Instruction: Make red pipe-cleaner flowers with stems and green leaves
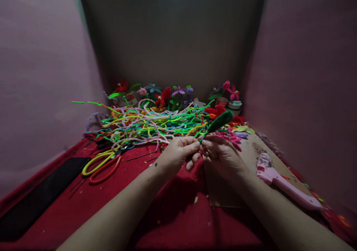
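The person's left hand [184,150] and right hand [224,156], close together, both pinch the stem of a dark green chenille leaf [220,121] before the right end of the pipe-cleaner pile [152,124]; scissors [118,159] lie front-left of the pile.

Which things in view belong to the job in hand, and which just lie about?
Likely the job's:
dark green fuzzy piece, held by left hand and right hand
pipe cleaners
scissors
pink glue gun

Seemingly just lying about:
black strip
fuzzy flowers
lidded jar

Both hands [181,148] close together, pinched, forearms [122,202] slanted inward.
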Demonstrator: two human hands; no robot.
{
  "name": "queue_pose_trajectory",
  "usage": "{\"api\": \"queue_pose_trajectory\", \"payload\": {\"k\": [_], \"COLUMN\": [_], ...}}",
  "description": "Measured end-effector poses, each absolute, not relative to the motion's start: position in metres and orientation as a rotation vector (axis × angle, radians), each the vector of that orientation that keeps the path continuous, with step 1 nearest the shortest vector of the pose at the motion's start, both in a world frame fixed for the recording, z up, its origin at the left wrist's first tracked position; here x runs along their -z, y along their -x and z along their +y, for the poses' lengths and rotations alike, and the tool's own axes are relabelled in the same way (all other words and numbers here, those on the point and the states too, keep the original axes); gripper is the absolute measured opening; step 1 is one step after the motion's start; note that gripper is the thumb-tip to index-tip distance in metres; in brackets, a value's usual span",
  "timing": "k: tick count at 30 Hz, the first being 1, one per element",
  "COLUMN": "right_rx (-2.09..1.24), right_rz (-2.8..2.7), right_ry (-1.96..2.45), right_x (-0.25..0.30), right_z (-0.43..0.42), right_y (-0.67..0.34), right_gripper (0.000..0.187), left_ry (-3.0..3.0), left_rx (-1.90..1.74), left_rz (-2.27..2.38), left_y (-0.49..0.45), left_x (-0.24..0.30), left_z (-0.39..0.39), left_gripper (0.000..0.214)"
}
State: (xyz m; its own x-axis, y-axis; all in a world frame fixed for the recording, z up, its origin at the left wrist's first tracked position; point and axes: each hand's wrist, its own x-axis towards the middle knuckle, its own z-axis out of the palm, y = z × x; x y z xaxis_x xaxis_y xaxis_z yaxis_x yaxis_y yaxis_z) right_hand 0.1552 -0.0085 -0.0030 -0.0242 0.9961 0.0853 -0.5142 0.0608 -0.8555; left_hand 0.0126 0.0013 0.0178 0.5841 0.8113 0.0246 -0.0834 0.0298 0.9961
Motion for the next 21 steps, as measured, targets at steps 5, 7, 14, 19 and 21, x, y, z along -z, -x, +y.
{"api": "queue_pose_trajectory", "payload": {"k": [5,7,14,19,21], "right_rx": [-1.235,-1.193,-1.262,-1.409,-1.478], "right_rz": [-0.957,-0.998,-0.949,-0.878,-0.87], "right_ry": [0.9,0.945,0.855,0.718,0.65], "right_x": [-0.007,-0.009,0.005,0.006,0.006], "right_z": [-0.015,-0.016,-0.008,-0.007,-0.007], "right_y": [-0.157,-0.158,-0.156,-0.154,-0.154], "right_gripper": [0.008,0.007,0.005,0.009,0.014], "left_ry": [-1.709,-1.815,-1.964,-1.88,-1.806], "left_rx": [-0.931,-0.984,-1.124,-1.114,-1.103], "left_rz": [0.98,1.053,1.157,1.04,0.988], "left_y": [-0.02,-0.021,-0.02,-0.022,-0.022], "left_x": [-0.015,-0.011,-0.003,-0.001,-0.003], "left_z": [-0.004,-0.004,-0.004,-0.006,-0.006], "left_gripper": [0.02,0.017,0.011,0.015,0.016]}}
